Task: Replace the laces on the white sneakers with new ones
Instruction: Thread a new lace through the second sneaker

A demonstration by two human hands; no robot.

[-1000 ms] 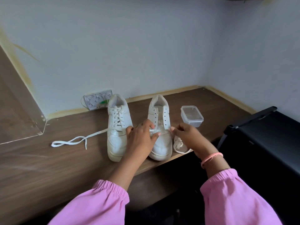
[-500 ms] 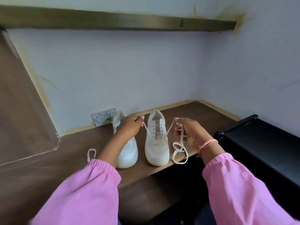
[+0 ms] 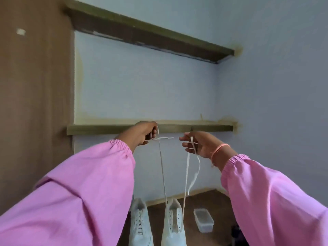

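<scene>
Lace [image 3: 162,174] ends raised over right sneaker [image 3: 173,226], 12 o'clock; left hand [image 3: 142,133] fingers clamped on one end, right hand [image 3: 198,144] pinching other; level both ends, equal tension, sneaker flat on tabletop [image 3: 221,206]

Two white sneakers [image 3: 141,226] stand side by side at 6 o'clock on the desk [image 3: 220,201]. One lace [image 3: 186,174] rises in two strands from the right-hand sneaker [image 3: 173,226]. One clear plastic container [image 3: 203,220] sits at 5 o'clock. Two wooden shelves [image 3: 177,128] cross the wall toward 12 o'clock. Two hands, the left hand [image 3: 142,133] and the right hand [image 3: 200,143], show, with two pink sleeves [image 3: 85,189] and one orange wrist thread [image 3: 219,150].
</scene>
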